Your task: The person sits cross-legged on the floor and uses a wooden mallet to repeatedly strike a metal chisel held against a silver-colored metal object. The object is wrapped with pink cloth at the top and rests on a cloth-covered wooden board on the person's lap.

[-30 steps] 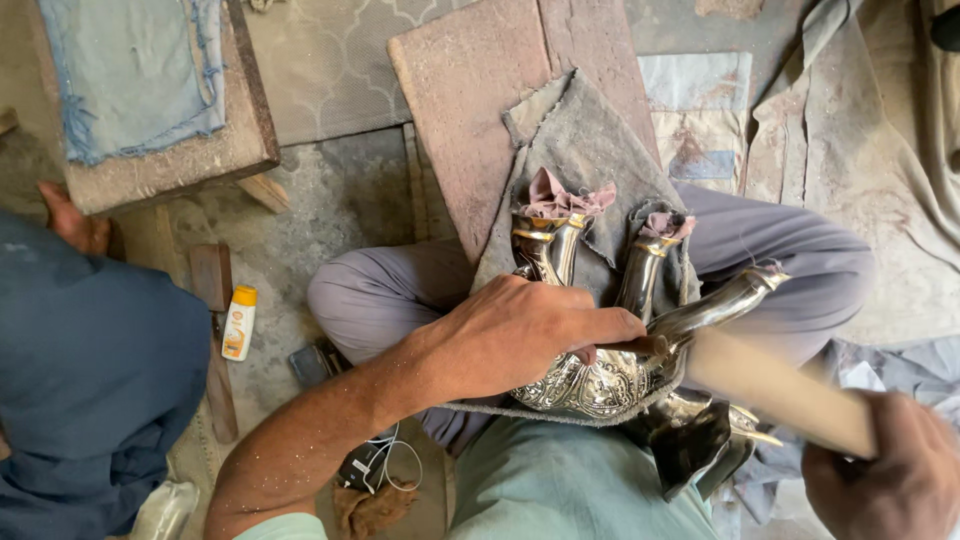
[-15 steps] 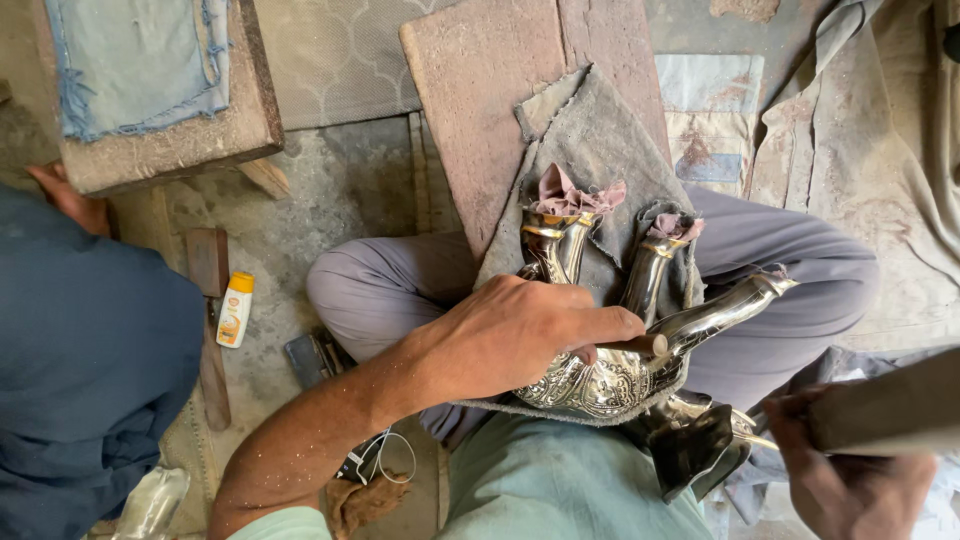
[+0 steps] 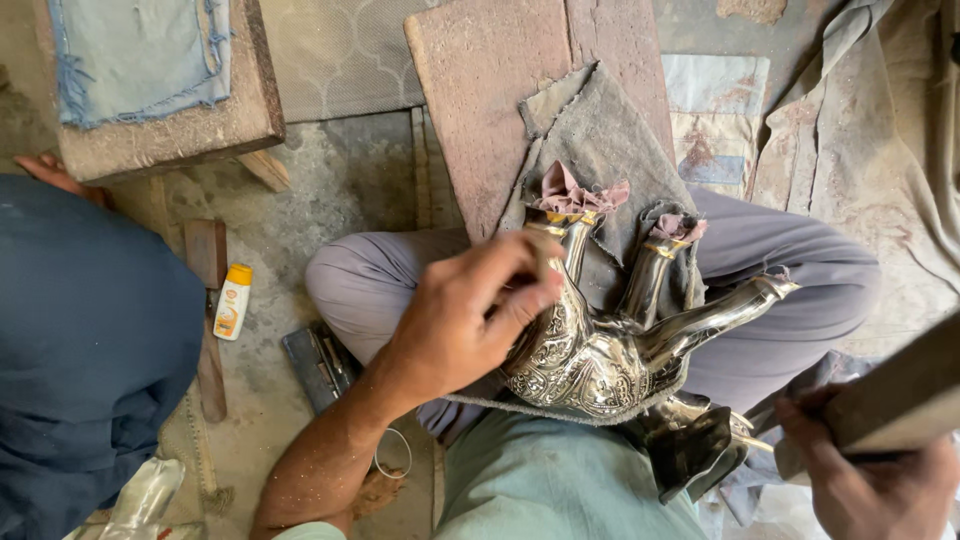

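An engraved silver metal vessel (image 3: pixel 600 355) with a long spout and legs lies upside down on a grey cloth (image 3: pixel 600 150) over my lap. Pink rags are stuffed around two of its legs. My left hand (image 3: pixel 460 315) rests on the vessel's left side, fingers curled against the engraved body. My right hand (image 3: pixel 865 480), at the lower right corner, grips a thick wooden stick (image 3: pixel 900 395) raised off the vessel.
A reddish wooden board (image 3: pixel 500 90) lies ahead under the cloth. A wooden block with denim cloth (image 3: pixel 150 70) sits upper left. A person in dark blue (image 3: pixel 80 350) sits at left. A small white-and-orange bottle (image 3: pixel 233 300) lies on the floor.
My left hand has slid from the top of the vessel down to its left side. The stick in my right hand has swung away to the right and upward.
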